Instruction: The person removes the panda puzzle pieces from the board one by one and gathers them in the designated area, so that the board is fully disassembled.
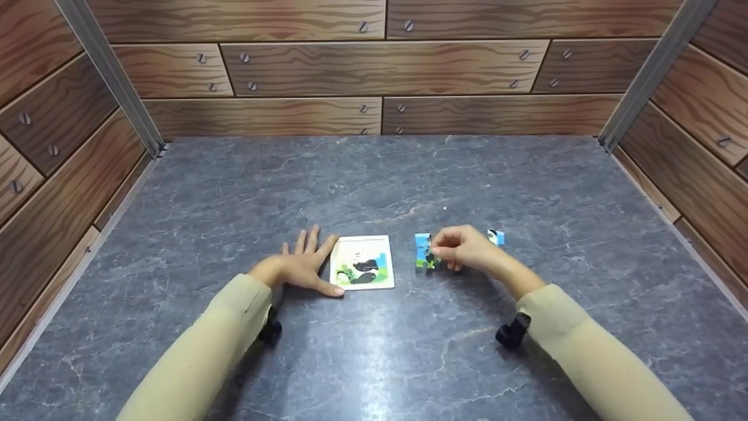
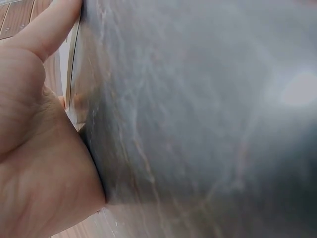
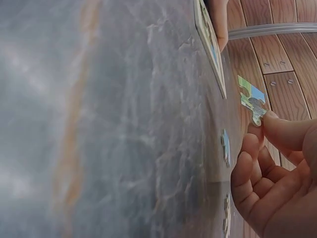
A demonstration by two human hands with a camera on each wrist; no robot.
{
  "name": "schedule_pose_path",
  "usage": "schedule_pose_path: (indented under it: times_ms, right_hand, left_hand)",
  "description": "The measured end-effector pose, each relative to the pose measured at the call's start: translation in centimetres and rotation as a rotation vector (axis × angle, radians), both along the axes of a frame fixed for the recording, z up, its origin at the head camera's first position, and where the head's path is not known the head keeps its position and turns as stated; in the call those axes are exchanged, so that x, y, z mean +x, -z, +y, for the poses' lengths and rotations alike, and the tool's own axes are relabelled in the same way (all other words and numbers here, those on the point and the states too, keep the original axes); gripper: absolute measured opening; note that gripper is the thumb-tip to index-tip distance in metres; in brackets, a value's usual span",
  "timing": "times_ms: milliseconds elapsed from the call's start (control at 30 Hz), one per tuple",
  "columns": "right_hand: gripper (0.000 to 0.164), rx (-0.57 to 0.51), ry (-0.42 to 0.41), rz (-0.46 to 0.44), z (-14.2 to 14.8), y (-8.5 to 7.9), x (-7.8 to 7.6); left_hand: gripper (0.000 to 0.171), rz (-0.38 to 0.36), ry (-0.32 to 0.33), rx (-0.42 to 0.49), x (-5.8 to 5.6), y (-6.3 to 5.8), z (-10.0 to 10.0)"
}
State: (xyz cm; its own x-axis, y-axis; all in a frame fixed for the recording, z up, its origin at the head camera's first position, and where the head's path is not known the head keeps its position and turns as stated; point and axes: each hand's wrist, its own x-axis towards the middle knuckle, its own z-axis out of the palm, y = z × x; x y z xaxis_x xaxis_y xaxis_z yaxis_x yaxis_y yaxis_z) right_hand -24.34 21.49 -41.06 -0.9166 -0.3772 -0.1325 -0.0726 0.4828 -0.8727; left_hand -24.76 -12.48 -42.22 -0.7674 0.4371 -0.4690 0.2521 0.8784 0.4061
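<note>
My right hand (image 1: 467, 248) pinches a jigsaw piece (image 3: 254, 99) between thumb and fingertips. That piece is blue, green and black, and in the right wrist view it is held up off the table. To its left lies a square puzzle board (image 1: 362, 239) with a pale border and a partly filled picture in black, green and blue. My left hand (image 1: 301, 269) rests on the table with its fingers spread, thumb and index finger at the board's left side. The left wrist view shows mostly the palm side of the left hand (image 2: 37, 139) and bare tabletop.
Another jigsaw piece (image 1: 498, 237) lies beyond my right wrist, partly hidden by the hand. The right wrist view shows two pieces on the table, the nearer-to-board piece (image 3: 226, 148) and a lower piece (image 3: 227, 215). Wood-patterned walls (image 1: 380, 67) enclose the grey marbled table (image 1: 263, 175).
</note>
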Motion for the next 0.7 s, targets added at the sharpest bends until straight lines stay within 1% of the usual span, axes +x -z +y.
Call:
schedule_pose_path:
  times_ms: [167,433,700]
  right_hand:
    - [0.014,0.042,-0.023,0.007,0.5,0.5,0.1]
    - [0.011,0.118,-0.041,0.028,1.0,0.8,0.2]
    - [0.01,0.155,-0.038,0.051,1.2,1.1,0.3]
  left_hand:
    - [0.12,0.0,0.003,-0.008,0.0,0.2,-0.1]
    - [0.12,-0.018,-0.013,0.003,0.0,-0.1,0.1]
    - [0.119,-0.002,-0.011,-0.01,0.0,0.0,0.2]
